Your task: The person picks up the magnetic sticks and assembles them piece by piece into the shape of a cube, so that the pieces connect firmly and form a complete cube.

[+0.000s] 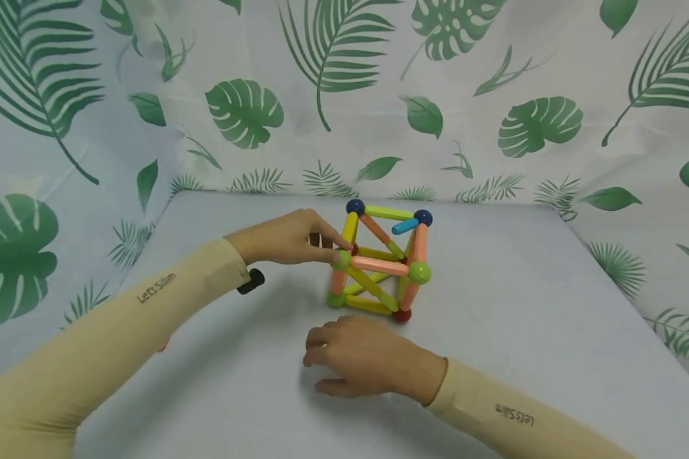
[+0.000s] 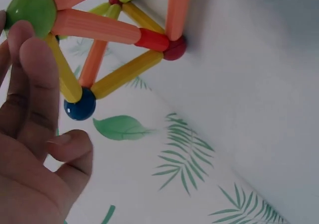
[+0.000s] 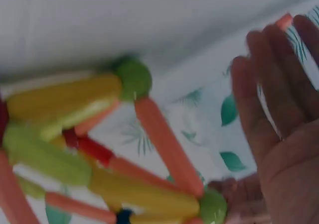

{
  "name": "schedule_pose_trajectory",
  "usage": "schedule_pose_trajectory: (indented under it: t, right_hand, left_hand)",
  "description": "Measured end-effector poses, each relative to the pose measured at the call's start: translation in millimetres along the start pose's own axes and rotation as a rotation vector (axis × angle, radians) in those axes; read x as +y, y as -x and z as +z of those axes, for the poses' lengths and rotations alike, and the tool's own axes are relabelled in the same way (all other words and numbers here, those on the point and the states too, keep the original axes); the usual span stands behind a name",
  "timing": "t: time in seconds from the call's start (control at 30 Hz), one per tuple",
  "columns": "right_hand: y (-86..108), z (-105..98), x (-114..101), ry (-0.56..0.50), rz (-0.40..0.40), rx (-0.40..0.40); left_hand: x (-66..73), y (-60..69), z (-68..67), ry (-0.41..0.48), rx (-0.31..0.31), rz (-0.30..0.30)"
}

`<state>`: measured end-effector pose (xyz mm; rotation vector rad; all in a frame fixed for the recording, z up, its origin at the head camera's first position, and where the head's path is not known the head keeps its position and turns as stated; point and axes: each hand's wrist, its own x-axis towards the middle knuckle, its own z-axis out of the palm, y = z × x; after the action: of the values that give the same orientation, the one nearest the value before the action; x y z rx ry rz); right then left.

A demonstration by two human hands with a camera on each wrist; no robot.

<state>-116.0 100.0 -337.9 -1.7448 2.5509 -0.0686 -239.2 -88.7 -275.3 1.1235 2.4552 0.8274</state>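
Note:
A cube-like frame of magnetic sticks (image 1: 379, 266) and balls stands on the table. With thumb and forefinger, my left hand (image 1: 281, 238) pinches the green ball (image 1: 341, 259) at the frame's upper left front corner. That ball (image 2: 32, 12) also shows beside the fingers in the left wrist view. A light-blue stick (image 1: 404, 226) juts from the dark blue ball (image 1: 423, 218) at the top back right; its other end is free. My right hand (image 1: 373, 357) hovers or rests just in front of the frame, fingers loosely bent, holding nothing. The right wrist view is blurred.
The white tabletop (image 1: 522, 306) runs out around the frame. A leaf-print cloth (image 1: 344, 146) hangs behind and at both sides. A small orange-red piece (image 1: 163, 345) peeks out beneath the left sleeve. A black wrist-camera part (image 1: 251, 281) sits below the left wrist.

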Motion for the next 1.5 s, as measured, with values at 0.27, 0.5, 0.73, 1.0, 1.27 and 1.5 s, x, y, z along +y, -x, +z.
schedule_pose_trajectory:
  t: [0.27, 0.5, 0.73, 1.0, 1.27, 1.5]
  right_hand:
    - [-23.3, 44.3, -7.6, -0.078, 0.058, -0.142]
    - [-61.8, 52.3, -16.3, 0.013, 0.043, -0.187]
    - [-112.1, 53.0, -23.8, 0.081, 0.037, -0.196]
    - [-162.1, 51.6, -37.7, 0.086, 0.11, -0.221]
    - [-185.5, 52.9, -42.4, 0.065, 0.119, -0.252]
    - [-182.4, 46.9, -48.5, 0.243, 0.012, -0.154]
  left_hand:
    - [-1.0, -1.6, -3.6, -0.043, 0.034, 0.071]
    - [-4.2, -4.3, -6.0, -0.034, 0.012, 0.058]
    - [-3.6, -7.3, -7.2, -0.03, -0.002, 0.05]
    - [-2.0, -7.4, -7.8, -0.023, -0.012, 0.033]
    - [-0.8, -9.9, -4.2, -0.036, -0.009, 0.049]
    - [-3.0, -7.5, -5.9, -0.043, -0.011, 0.041]
